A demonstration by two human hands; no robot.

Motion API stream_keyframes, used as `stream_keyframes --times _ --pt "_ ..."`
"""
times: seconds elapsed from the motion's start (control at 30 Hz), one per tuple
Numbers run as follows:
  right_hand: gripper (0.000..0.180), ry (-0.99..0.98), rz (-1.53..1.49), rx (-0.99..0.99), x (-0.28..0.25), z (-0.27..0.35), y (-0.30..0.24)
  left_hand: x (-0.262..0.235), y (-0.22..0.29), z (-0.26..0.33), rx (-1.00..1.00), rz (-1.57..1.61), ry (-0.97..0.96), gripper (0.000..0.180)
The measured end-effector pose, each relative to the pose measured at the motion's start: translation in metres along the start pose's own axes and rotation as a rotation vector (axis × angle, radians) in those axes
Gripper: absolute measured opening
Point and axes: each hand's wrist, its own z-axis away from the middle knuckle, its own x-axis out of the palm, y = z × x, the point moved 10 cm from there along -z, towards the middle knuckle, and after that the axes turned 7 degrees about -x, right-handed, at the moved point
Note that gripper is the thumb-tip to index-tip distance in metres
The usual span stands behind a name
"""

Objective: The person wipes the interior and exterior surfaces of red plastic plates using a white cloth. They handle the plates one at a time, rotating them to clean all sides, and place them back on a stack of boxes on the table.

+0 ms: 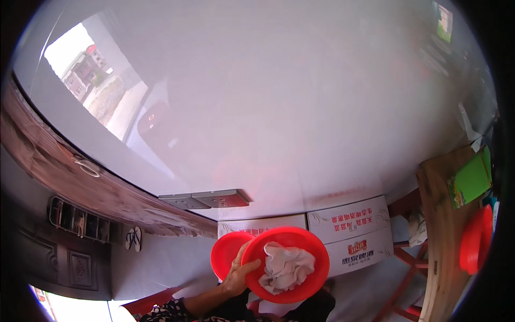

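Note:
My left hand (236, 278) grips the left rim of a round red basin (318, 268), thumb over its edge and fingers partly hidden. Inside the basin lies a crumpled white cloth (287, 267). Behind the basin and to its left, a second round red thing (224, 256) is partly covered; I cannot tell whether it is a basin or a stool. My right hand does not show.
White cartons (348, 222) are stacked against the glossy pale wall (268, 107). A wooden table (442, 257) stands at right, bearing red basins (476, 241) and a green book or folder (473, 180). Sandals (133, 239) lie on the floor at left, near a dark door (64, 263).

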Motion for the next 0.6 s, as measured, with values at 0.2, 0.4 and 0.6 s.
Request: stream_keyframes --times 0.2,0.4,0.6 --pt "0.036 0.055 -0.025 0.021 -0.023 -0.010 0.010 -0.005 -0.014 -0.005 -0.026 -0.084 0.017 0.053" --pt "0.036 0.126 -0.063 0.026 -0.040 -0.023 0.017 0.008 -0.027 -0.020 -0.044 -0.133 -0.025 0.053" --pt "0.035 0.171 -0.109 0.023 -0.054 -0.033 0.026 0.031 -0.038 -0.033 -0.079 -0.167 -0.066 0.054"
